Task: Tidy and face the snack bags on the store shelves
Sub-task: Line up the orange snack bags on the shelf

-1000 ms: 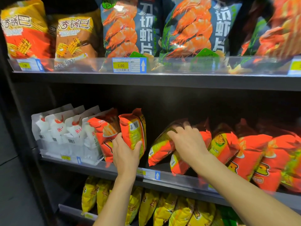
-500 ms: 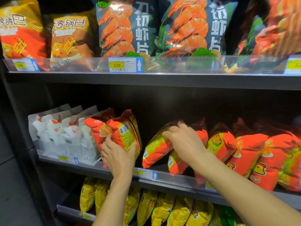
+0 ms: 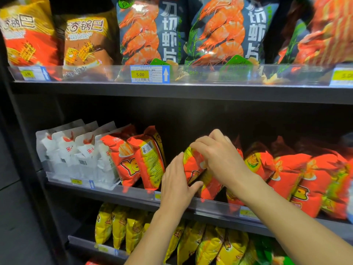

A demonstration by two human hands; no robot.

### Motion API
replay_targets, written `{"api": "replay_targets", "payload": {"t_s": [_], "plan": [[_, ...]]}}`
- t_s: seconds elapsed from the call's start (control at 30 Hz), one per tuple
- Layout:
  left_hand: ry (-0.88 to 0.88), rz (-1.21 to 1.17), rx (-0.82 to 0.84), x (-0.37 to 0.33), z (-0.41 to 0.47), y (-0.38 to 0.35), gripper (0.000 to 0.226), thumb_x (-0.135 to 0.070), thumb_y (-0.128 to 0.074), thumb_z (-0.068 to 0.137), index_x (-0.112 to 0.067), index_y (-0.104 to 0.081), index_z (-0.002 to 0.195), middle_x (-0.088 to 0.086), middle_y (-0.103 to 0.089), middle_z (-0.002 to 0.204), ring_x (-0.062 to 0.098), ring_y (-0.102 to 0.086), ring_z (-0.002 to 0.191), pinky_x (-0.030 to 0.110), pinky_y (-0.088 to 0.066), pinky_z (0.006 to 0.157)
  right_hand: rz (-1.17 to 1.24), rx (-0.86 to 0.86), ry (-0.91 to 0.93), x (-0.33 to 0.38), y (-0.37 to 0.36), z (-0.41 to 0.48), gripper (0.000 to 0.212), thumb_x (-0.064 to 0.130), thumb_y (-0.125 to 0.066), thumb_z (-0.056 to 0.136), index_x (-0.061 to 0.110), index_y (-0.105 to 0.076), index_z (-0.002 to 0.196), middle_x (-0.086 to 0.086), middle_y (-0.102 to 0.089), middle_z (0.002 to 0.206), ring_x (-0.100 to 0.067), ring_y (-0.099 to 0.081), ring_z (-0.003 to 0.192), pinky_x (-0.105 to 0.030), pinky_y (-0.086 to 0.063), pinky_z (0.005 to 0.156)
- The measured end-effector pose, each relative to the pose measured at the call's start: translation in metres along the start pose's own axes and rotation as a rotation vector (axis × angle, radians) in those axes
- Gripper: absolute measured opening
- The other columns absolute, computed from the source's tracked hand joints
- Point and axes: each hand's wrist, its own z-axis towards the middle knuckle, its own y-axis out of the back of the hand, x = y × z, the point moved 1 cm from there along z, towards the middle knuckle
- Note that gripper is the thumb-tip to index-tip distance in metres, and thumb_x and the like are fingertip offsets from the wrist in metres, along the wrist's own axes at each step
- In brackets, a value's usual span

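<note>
On the middle shelf (image 3: 137,197) stands a row of orange snack bags. Both my hands are on one tilted orange and yellow bag (image 3: 193,167) near the middle. My left hand (image 3: 176,185) holds its lower left side, thumb curled under the bottom edge. My right hand (image 3: 219,159) grips its top from above, fingers curled over it. Two more orange bags (image 3: 142,159) stand free to the left, one turned with its barcode side out. Further orange bags (image 3: 286,173) lean in a row to the right.
White pouches (image 3: 76,152) fill the left end of the middle shelf. Large shrimp-chip bags (image 3: 152,31) and orange cracker bags (image 3: 84,41) stand on the top shelf behind a clear rail with a price tag (image 3: 150,74). Yellow bags (image 3: 118,226) fill the shelf below.
My left hand let go of the barcode-side bag on the left and moved right onto the tilted bag. My right hand shifted to grip that bag's top.
</note>
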Motion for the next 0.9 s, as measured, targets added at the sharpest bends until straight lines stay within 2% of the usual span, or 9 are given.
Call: {"api": "replay_targets", "payload": {"t_s": [0.13,0.23,0.3,0.4,0.47,0.57,0.7,0.8,0.9], "plan": [[-0.014,-0.079,-0.042,0.007,-0.002,0.004,0.087,-0.028,-0.082,0.091,-0.040,-0.027,0.157,-0.015,-0.045,0.152,0.009,-0.046,0.141,0.043,-0.049,0.115,0.074,-0.072,0.007,0.001,0.010,-0.013,0.059,0.004,-0.087,0.078,0.014,-0.069,0.133,-0.005,-0.067,0.131,-0.028,-0.056,0.117,-0.047,-0.057,0.091],[-0.078,-0.148,-0.075,0.008,-0.007,0.015,0.083,-0.020,-0.081,0.091,-0.037,-0.033,0.157,-0.015,-0.047,0.150,0.006,-0.046,0.140,0.041,-0.051,0.113,0.222,-0.268,-0.108,0.005,0.021,-0.028,0.041,0.018,-0.074,0.095,0.015,-0.067,0.135,-0.001,-0.062,0.137,-0.019,-0.051,0.126,-0.032,-0.046,0.106],[-0.097,-0.201,-0.101,0.006,-0.011,0.026,0.080,-0.018,-0.081,0.091,-0.036,-0.037,0.156,-0.015,-0.049,0.148,0.003,-0.048,0.138,0.039,-0.052,0.112,0.332,-0.449,-0.227,0.009,0.026,-0.041,0.029,0.021,-0.069,0.099,0.013,-0.070,0.127,0.002,-0.065,0.129,-0.017,-0.055,0.121,-0.024,-0.043,0.105],[-0.089,-0.307,-0.127,0.004,-0.019,0.044,0.075,-0.023,-0.082,0.091,-0.040,-0.041,0.152,-0.021,-0.054,0.143,0.001,-0.052,0.134,0.032,-0.052,0.108,0.520,-0.595,-0.443,0.011,0.021,-0.061,0.023,0.030,-0.059,0.100,0.018,-0.070,0.116,0.007,-0.065,0.114,-0.014,-0.062,0.110,-0.028,-0.050,0.094],[-0.046,-0.435,-0.097,0.003,-0.026,0.059,0.072,-0.026,-0.084,0.090,-0.041,-0.045,0.149,-0.024,-0.060,0.135,0.000,-0.058,0.128,0.026,-0.054,0.102,0.717,-0.571,-0.584,0.015,0.014,-0.068,0.023,0.036,-0.060,0.099,0.024,-0.068,0.116,0.009,-0.068,0.114,-0.009,-0.065,0.108,-0.025,-0.053,0.090],[0.031,-0.627,-0.018,0.002,-0.038,0.080,0.068,-0.026,-0.086,0.086,-0.034,-0.053,0.145,-0.024,-0.068,0.128,-0.003,-0.065,0.119,0.018,-0.056,0.095,0.950,-0.428,-0.697,0.027,0.003,-0.067,0.028,0.034,-0.066,0.100,0.022,-0.063,0.125,0.008,-0.069,0.122,0.004,-0.064,0.110,-0.014,-0.052,0.089],[0.147,-0.826,0.108,0.004,-0.054,0.096,0.061,-0.041,-0.080,0.079,-0.037,-0.060,0.137,-0.018,-0.074,0.124,0.006,-0.070,0.117,0.026,-0.061,0.089,1.213,-0.073,-0.781,0.045,-0.012,-0.063,0.076,0.067,-0.065,0.083,0.027,-0.051,0.146,0.006,-0.065,0.137,-0.001,-0.064,0.121,-0.027,-0.057,0.096],[0.207,-0.883,0.202,0.010,-0.061,0.102,0.056,-0.038,-0.077,0.081,-0.035,-0.061,0.135,-0.011,-0.076,0.124,0.011,-0.073,0.114,0.033,-0.062,0.090,1.403,0.091,-0.763,0.067,-0.022,-0.063,0.076,0.076,-0.068,0.079,0.033,-0.055,0.140,0.008,-0.074,0.127,-0.011,-0.072,0.115,-0.036,-0.059,0.095],[0.243,-0.879,0.244,0.016,-0.073,0.112,0.056,-0.039,-0.076,0.082,-0.034,-0.061,0.136,-0.008,-0.076,0.124,0.015,-0.074,0.114,0.039,-0.062,0.093,1.439,0.076,-0.789,0.086,-0.027,-0.065,0.069,0.070,-0.074,0.079,0.031,-0.060,0.134,0.004,-0.076,0.122,-0.019,-0.074,0.112,-0.048,-0.058,0.098]]}}
